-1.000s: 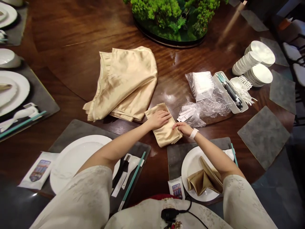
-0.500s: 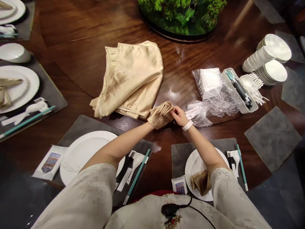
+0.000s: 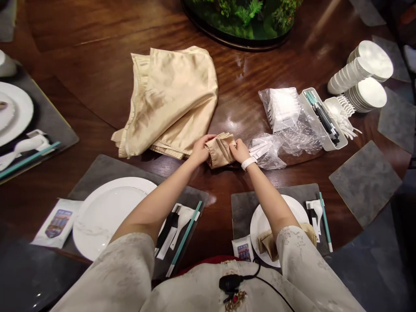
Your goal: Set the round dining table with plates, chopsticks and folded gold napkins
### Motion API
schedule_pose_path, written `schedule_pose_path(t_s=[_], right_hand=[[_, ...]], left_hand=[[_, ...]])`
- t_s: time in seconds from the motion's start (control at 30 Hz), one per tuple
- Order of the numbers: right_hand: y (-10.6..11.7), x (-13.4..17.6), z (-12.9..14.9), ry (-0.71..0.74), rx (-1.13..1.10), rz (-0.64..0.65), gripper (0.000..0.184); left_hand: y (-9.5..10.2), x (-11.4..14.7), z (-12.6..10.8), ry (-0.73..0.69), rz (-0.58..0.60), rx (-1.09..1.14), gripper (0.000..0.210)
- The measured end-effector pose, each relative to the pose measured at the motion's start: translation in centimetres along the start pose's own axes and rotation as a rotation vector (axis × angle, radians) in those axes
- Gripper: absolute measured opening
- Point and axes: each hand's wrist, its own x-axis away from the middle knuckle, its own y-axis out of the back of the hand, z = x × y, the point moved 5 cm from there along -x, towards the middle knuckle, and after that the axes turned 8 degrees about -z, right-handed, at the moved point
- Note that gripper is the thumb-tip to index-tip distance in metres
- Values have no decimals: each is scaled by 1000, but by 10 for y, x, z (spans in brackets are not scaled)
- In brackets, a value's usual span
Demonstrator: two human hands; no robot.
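Note:
Between my hands is a gold cloth napkin (image 3: 221, 151), gathered into pleats along its upper edge. My left hand (image 3: 200, 149) grips its left side, fingers partly behind the cloth. On the right side, my right hand (image 3: 239, 151), with a white band at the wrist, pinches the napkin's edge. Just beyond my left hand lies a heap of gold napkins (image 3: 177, 97) spread on the table. Close to my right hand sits a clear plastic bag (image 3: 273, 158) with white paper-wrapped pieces in it.
Below my left arm is a white plate (image 3: 107, 216) on a grey placemat (image 3: 97, 173). Another plate (image 3: 260, 221) at right bears a folded napkin (image 3: 269, 245). A cutlery box (image 3: 339, 141), stacked white cups (image 3: 349, 76) and bowls (image 3: 373, 93) stand at right. A green planted centrepiece (image 3: 243, 26) is at the back.
My left hand, earlier covered by the napkin, now shows at its left side. The napkin has turned to lie between both hands. The view has shifted slightly.

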Motion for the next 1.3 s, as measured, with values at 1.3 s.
schedule_pose_path(t_s=[1.3], right_hand=[[19,37,-14,917,256,101,58]], left_hand=[[-37,76,-24,-764,438,-551,25]])
